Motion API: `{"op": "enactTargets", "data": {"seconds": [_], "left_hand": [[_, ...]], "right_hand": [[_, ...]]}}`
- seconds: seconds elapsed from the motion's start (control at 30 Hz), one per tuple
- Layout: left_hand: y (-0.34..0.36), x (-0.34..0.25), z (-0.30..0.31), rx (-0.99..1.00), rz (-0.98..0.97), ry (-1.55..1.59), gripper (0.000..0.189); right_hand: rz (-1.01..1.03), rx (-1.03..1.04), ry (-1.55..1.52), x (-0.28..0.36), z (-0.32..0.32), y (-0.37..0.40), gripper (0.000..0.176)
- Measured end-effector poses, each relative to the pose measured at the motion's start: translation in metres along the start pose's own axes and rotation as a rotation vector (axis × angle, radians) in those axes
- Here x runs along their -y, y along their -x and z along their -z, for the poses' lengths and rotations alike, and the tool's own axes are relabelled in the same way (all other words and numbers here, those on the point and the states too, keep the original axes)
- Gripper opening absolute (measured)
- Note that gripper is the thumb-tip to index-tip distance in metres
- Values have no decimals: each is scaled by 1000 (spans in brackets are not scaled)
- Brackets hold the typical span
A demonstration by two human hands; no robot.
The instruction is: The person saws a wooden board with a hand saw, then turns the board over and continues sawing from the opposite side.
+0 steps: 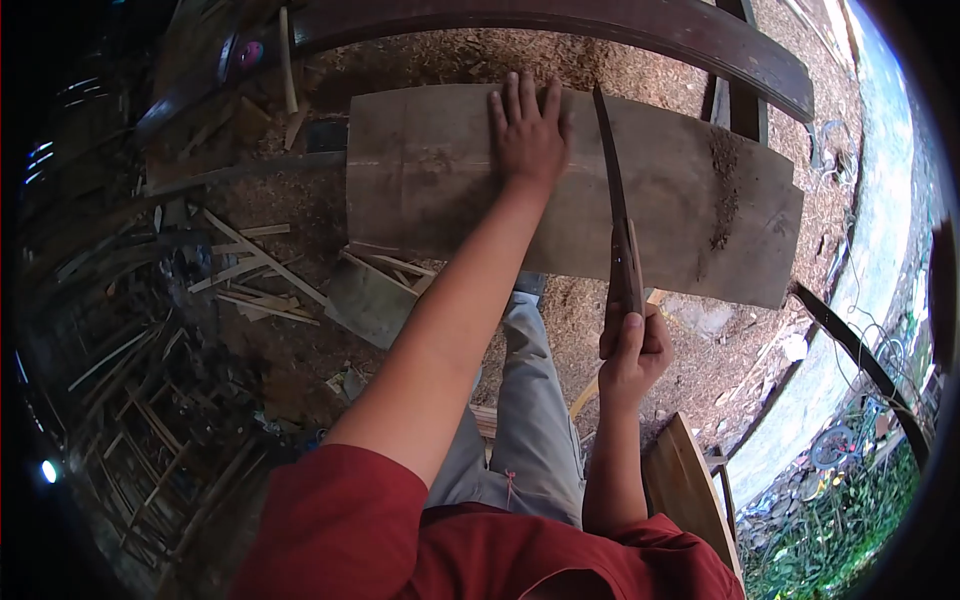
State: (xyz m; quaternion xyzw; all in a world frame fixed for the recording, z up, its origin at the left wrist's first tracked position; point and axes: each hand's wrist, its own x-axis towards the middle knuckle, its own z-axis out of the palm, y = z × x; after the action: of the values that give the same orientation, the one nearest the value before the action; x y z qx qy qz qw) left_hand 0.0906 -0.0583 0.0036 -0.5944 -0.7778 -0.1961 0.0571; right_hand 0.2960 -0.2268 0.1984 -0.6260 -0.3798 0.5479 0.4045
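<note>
A wide, thin wooden board (430,180) lies crosswise in front of me. My left hand (530,135) presses flat on it near its far edge, fingers stretched out. In my right hand (637,350) is the handle of a handsaw (613,165), with the thumb on top and the fingers wrapped round. The saw's dark blade runs away from me across the board, to the right of my left hand, its tip at the far edge. A patch of dark crumbs (724,180) is scattered on the board's right part.
A long dark beam (560,22) spans the far side. Thin wood strips (265,255) and offcuts litter the ground at left. Sawdust (690,345) covers the floor. Another plank (690,470) leans beside my right arm, near a pale concrete ledge (850,300).
</note>
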Motion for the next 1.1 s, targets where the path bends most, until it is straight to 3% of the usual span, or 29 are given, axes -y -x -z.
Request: {"op": "enactTargets", "data": {"seconds": [0.3,0.37,0.53,0.77,0.83,0.93,1.1], "left_hand": [[-19,1,14,224,-24,-12,51],[-18,3,10,135,-72,32,51],[-17,5,-4,72,-195,103,51],[-21,-13,3,265,-15,5,42],[-19,-14,1,148,-5,54,42],[-20,-14,0,157,10,51,44],[-21,-16,0,154,33,53,47]], "right_hand": [[-21,-18,-72,-3,-5,-15,31],[-63,34,-153,0,1,-17,19],[-87,133,-87,5,1,-25,23],[-115,152,-109,-2,-1,-26,19],[-157,138,-98,-8,2,-25,17],[-82,67,29,-12,1,-24,14],[-55,35,-80,4,1,-32,9]]}}
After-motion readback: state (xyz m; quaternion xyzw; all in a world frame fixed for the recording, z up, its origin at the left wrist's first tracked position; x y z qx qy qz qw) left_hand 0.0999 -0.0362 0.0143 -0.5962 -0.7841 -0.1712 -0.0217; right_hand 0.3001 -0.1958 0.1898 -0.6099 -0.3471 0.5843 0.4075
